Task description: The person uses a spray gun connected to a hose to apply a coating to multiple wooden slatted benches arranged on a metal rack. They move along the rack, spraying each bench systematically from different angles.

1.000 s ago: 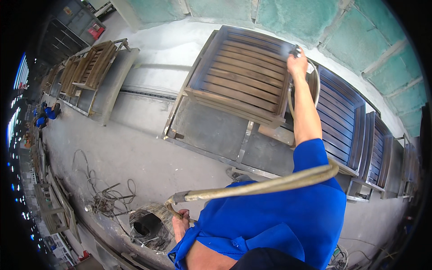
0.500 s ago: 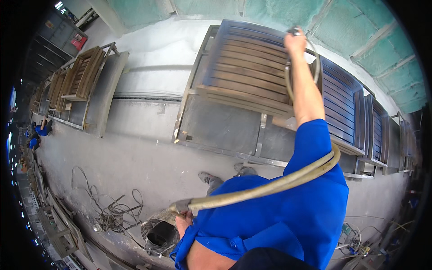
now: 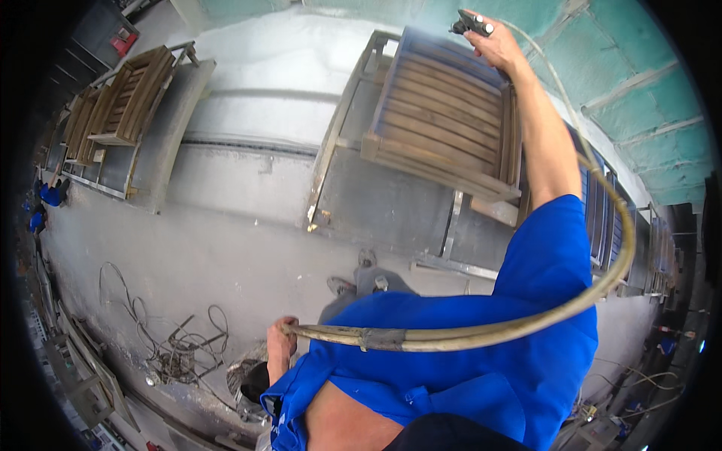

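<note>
My right hand (image 3: 496, 49) is wrapped round a spray gun (image 3: 474, 27), raised beyond the far edge of a brown slatted wooden frame (image 3: 444, 98). A bluish mist hangs over that frame's far left side. From the gun a pair of yellowish hoses (image 3: 613, 263) loops past my right arm and crosses my body, with dark tape round one stretch. My left hand (image 3: 281, 342) is closed on the hoses at the lower left. The frame rests on a grey flat cart (image 3: 383, 203) with metal edges.
More slatted wooden frames (image 3: 124, 98) stand on another cart to the left, and bluish ones (image 3: 598, 218) to the right. Tangled hoses (image 3: 180, 353) lie on the floor beside a dark bucket (image 3: 252, 379). Green covered panels (image 3: 639, 90) line the far wall. People in blue (image 3: 51, 194) are far left.
My right hand with the spray gun has moved up and slightly left. The hoses swing wider to the right. My left hand has come up and left, and the slatted frame appears farther right.
</note>
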